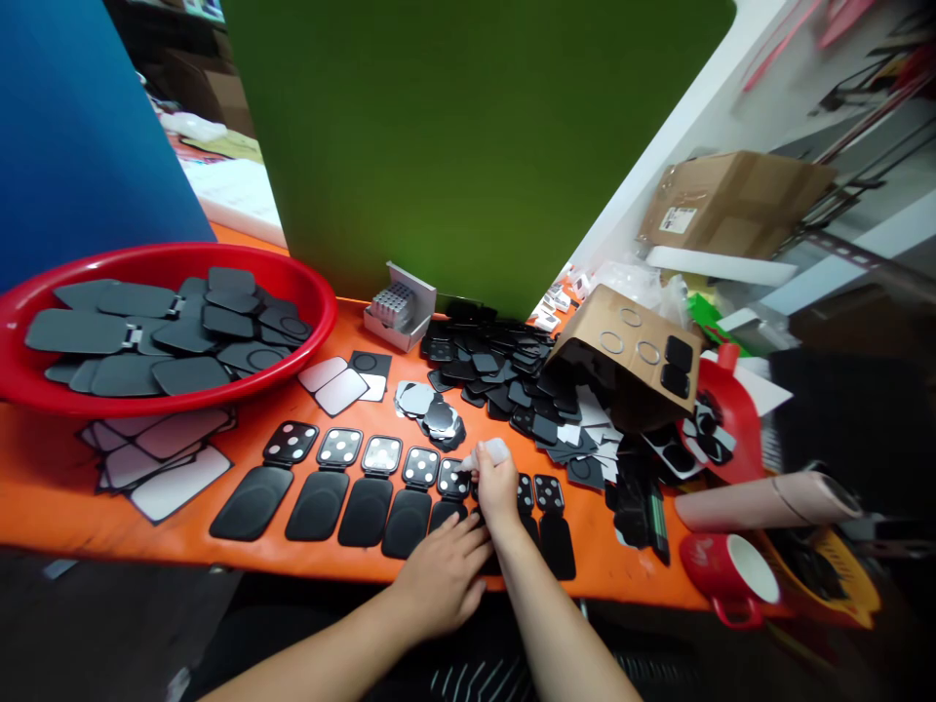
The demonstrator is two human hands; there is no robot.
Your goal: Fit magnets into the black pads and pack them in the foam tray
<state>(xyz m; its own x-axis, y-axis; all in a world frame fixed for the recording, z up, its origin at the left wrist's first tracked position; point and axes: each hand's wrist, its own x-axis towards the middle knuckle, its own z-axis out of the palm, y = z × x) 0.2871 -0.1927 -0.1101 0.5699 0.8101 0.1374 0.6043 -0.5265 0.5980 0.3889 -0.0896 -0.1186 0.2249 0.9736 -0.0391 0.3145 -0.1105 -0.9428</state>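
Our right hand (495,487) wraps its fingers around a small whitish bottle (498,449), nozzle at a dotted folding pad (454,478); our left hand (443,577) stretches its fingers flat beside that pad (near the tabletop's (175,541) front edge).

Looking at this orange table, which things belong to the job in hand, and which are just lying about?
Seem part of the job:
- small pale bottle, held in the right hand
- row of black hinged pieces, with the left hand over it
- pile of black pieces, probably

Seem just lying about:
- red mug
- pink flask
- taped cardboard box
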